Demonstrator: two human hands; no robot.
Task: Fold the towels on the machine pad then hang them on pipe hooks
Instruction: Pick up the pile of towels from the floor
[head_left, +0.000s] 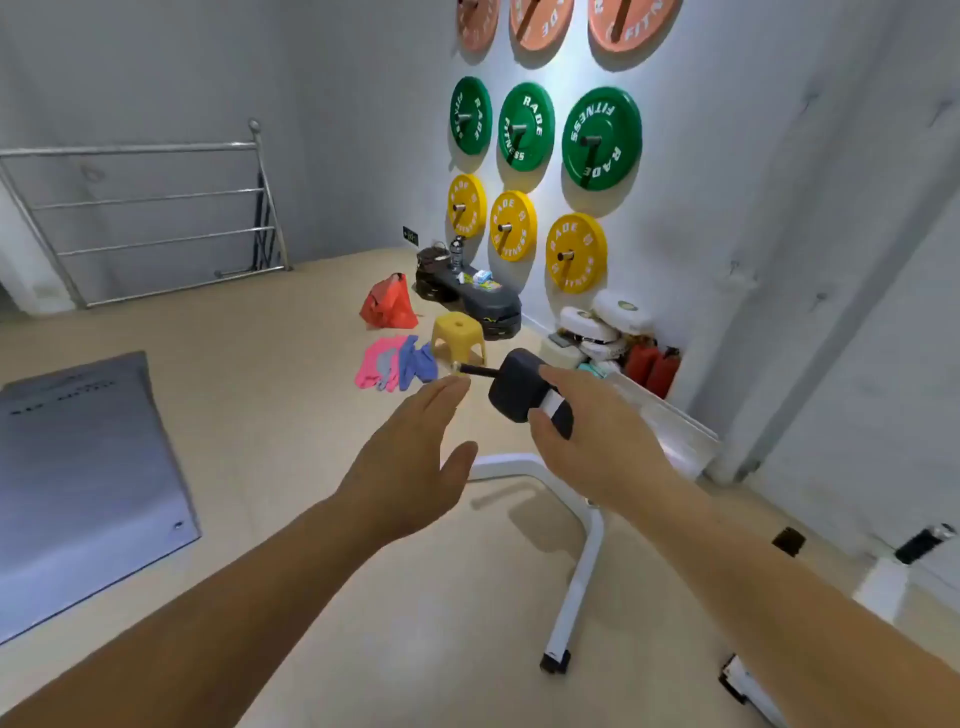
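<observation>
A black machine pad (511, 387) sits on a white machine frame (582, 525) in front of me. My right hand (587, 421) grips the pad's near end, thumb on one side and fingers over the top. To the pad's left my left hand (415, 457) hovers flat with straight fingers and holds nothing. A short dark pin (475, 370) sticks out of the pad's far side. Pink (376, 361) and blue (415, 364) towels lie on the floor beyond, beside a yellow stool (460, 338).
Coloured weight plates (600, 137) hang on the wall at right. An orange bag (389, 304), black cases (483, 299) and white pads (602, 322) lie along the wall. A steel railing (150, 223) stands at far left, a grey mat (83, 467) lies at left.
</observation>
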